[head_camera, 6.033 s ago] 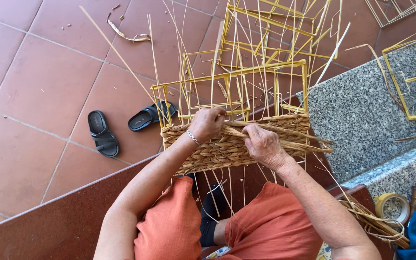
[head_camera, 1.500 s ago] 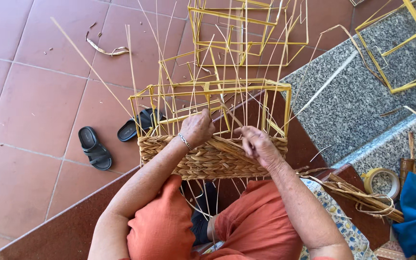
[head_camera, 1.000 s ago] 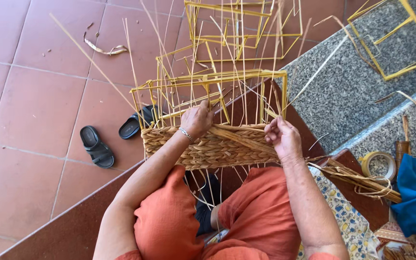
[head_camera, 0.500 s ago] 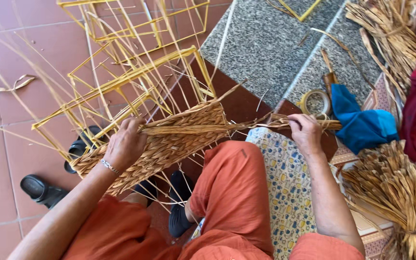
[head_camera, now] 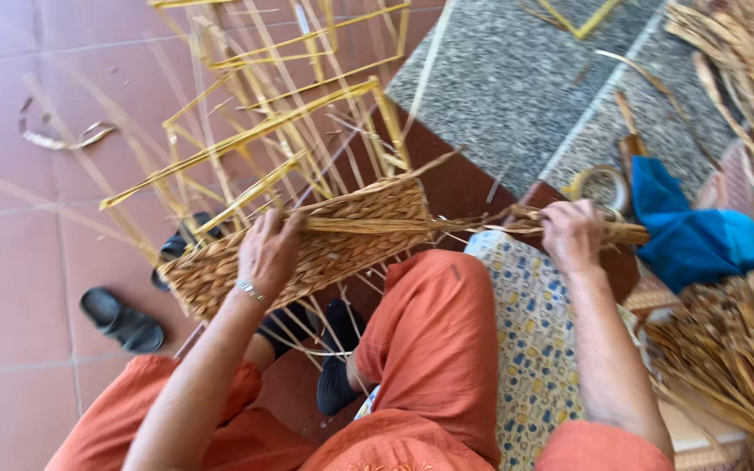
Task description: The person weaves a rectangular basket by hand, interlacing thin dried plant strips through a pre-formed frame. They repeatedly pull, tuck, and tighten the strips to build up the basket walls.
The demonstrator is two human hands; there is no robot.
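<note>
Orange-trousered knees nearest, left hand (head_camera: 268, 253) pressed on the woven straw basket (head_camera: 307, 249) over the lap, fingers gripping its half-finished golden band, right hand (head_camera: 572, 234) clenched on a straw strand (head_camera: 482, 225) pulled sideways, yellow frame (head_camera: 281, 131) rising beyond, black sandals (head_camera: 122, 319) on the tiled floor (head_camera: 28, 227)

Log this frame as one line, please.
left hand: pressing on woven basket | right hand: gripping straw bundle pulled taut | black sandal on tiles
</note>
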